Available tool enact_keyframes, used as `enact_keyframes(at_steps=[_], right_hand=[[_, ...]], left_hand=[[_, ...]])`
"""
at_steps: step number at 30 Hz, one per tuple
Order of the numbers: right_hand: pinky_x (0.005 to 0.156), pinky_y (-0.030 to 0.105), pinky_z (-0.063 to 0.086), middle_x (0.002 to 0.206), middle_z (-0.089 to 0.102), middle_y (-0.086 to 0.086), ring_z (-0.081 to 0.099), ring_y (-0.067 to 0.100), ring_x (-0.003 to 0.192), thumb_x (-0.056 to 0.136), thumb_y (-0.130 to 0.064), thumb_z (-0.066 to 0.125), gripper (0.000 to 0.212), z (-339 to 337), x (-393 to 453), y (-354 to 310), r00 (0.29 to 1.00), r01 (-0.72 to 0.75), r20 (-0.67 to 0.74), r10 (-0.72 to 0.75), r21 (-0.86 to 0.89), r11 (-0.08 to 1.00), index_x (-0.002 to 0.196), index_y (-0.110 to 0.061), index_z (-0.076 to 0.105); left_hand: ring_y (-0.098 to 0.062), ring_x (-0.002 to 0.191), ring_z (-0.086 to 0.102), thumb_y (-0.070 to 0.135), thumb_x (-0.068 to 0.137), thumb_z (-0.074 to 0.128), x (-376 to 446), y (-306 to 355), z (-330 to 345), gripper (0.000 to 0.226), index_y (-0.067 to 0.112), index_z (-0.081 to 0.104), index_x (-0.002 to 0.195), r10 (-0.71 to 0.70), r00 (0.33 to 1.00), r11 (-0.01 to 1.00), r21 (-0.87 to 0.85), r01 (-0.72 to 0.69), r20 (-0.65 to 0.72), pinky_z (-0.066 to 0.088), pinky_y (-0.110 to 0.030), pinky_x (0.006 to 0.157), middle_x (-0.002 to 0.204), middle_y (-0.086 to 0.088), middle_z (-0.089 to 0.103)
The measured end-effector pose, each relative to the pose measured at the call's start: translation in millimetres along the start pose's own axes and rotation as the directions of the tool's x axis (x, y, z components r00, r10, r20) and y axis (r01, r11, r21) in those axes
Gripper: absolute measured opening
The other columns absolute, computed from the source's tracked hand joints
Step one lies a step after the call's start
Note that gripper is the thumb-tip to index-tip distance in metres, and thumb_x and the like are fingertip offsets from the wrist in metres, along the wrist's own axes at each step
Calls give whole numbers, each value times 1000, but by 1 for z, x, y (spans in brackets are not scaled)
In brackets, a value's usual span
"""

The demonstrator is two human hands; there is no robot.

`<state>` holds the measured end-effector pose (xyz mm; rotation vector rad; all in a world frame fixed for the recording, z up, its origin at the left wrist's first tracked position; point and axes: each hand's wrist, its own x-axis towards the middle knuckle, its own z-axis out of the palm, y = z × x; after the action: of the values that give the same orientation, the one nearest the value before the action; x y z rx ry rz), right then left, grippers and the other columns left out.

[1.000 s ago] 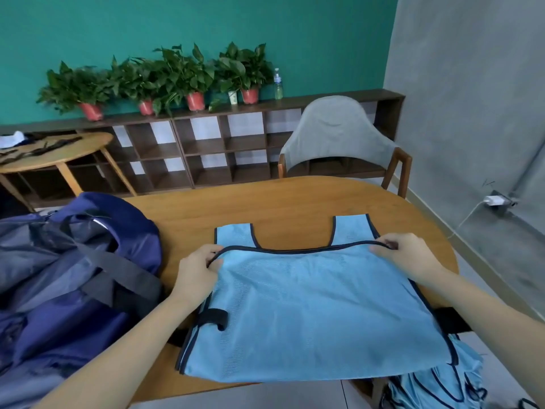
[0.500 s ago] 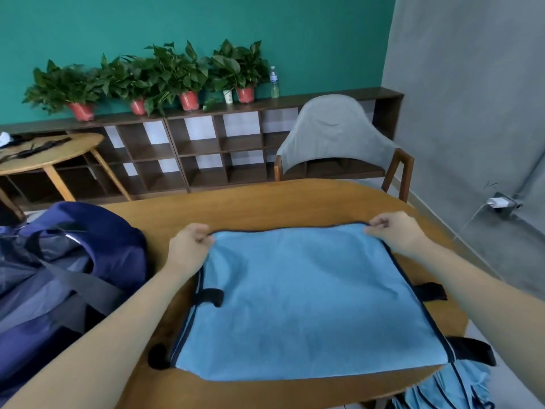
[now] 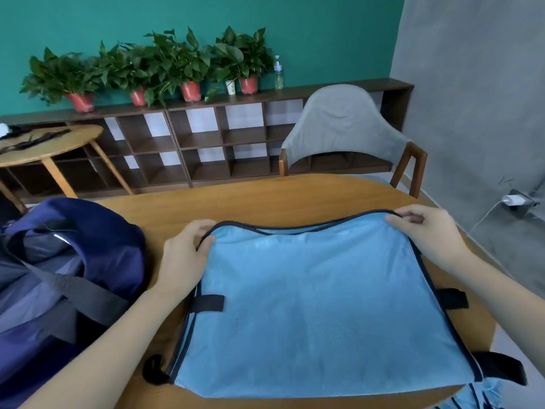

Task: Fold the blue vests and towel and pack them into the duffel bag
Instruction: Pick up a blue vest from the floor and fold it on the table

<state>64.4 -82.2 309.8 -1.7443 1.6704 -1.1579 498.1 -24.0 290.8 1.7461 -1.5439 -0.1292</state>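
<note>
A light blue vest (image 3: pixel 318 305) with dark trim lies folded over on the wooden table (image 3: pixel 265 199). My left hand (image 3: pixel 184 258) pinches its far left corner. My right hand (image 3: pixel 427 234) pinches its far right corner, and that far edge is lifted slightly off the table. Black straps stick out at both sides of the vest. The navy duffel bag (image 3: pixel 59 278) lies open on the table to the left. More blue fabric (image 3: pixel 472 397) hangs below the table's near right edge.
A grey chair (image 3: pixel 345 131) stands behind the table. A low shelf (image 3: pixel 206 137) with several potted plants runs along the green wall. A small round table (image 3: pixel 50 143) stands at far left. A charger (image 3: pixel 513 199) is plugged in at right.
Both hands carried the vest's lower half away from me over the shoulder straps, which are now covered. The hands still hold the corners at the far edge.
</note>
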Motion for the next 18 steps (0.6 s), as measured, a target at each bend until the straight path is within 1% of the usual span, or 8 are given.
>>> enact_keyframes(at_steps=[3, 5, 7, 9, 11, 13, 15, 18], right_hand=[[76, 23, 48, 88, 69, -10, 62, 3, 84, 89, -34, 75, 17, -3, 13, -8, 999, -27, -33, 27, -19, 999, 99, -21, 72], [83, 31, 54, 94, 71, -4, 65, 13, 88, 88, -42, 74, 34, 1, 22, -9, 995, -93, 37, 97, -104, 990, 110, -17, 72], [92, 35, 53, 113, 70, 0, 64, 20, 104, 86, -55, 71, 57, 8, 20, -8, 974, -124, 149, 168, -268, 956, 129, -18, 64], [98, 36, 50, 132, 64, 0, 60, 21, 120, 88, -58, 67, 66, 15, 4, -11, 973, -55, 186, 138, -393, 918, 140, -20, 55], [102, 35, 48, 139, 59, -4, 57, 17, 126, 92, -58, 62, 62, 22, -21, -14, 978, 62, 205, 31, -430, 901, 142, -22, 53], [107, 32, 44, 142, 56, -9, 52, 13, 130, 93, -61, 58, 59, 33, -48, -16, 949, 185, 312, -50, -419, 889, 139, -26, 55], [113, 29, 37, 145, 52, -10, 45, 10, 135, 91, -68, 51, 63, 48, -73, -17, 894, 300, 437, -100, -418, 858, 140, -27, 53], [122, 31, 19, 156, 36, -11, 28, 9, 146, 89, -79, 30, 77, 67, -99, -11, 857, 380, 502, -118, -460, 802, 149, -32, 41]], left_hand=[[-14, 97, 64, 23, 96, 66, 13, 6, -3, 25, 31, 65, 120, -12, 999, 1000, -13, 12, -29, 48, -33, 90, 99, 10, 70], [-24, 110, 62, 28, 96, 66, 23, 0, 2, 32, 29, 61, 127, -86, 995, 995, 54, 83, 57, 47, -38, 94, 101, 8, 67], [-31, 122, 57, 35, 94, 68, 24, -6, 6, 48, 24, 53, 138, -196, 958, 975, 148, 167, 212, 45, -41, 100, 116, -1, 67], [-32, 130, 52, 40, 92, 70, 12, -6, 8, 57, 22, 51, 142, -207, 941, 960, 242, 142, 268, 43, -44, 107, 133, -7, 62], [-31, 129, 53, 33, 92, 70, -13, 5, 7, 49, 20, 58, 137, -96, 973, 975, 217, 49, 210, 41, -41, 109, 133, -7, 63], [-26, 117, 61, 21, 93, 70, -49, 26, 9, 35, 17, 66, 128, 52, 982, 993, 94, -70, 180, 40, -24, 102, 126, -3, 67], [-16, 112, 63, 16, 96, 66, -87, 50, 15, 29, 20, 68, 124, 177, 947, 984, -22, -178, 270, 38, -14, 98, 126, 5, 66], [-8, 138, 44, 29, 101, 58, -126, 69, 29, 36, 28, 58, 137, 219, 838, 975, -91, -201, 499, 29, -22, 116, 145, 9, 52]])
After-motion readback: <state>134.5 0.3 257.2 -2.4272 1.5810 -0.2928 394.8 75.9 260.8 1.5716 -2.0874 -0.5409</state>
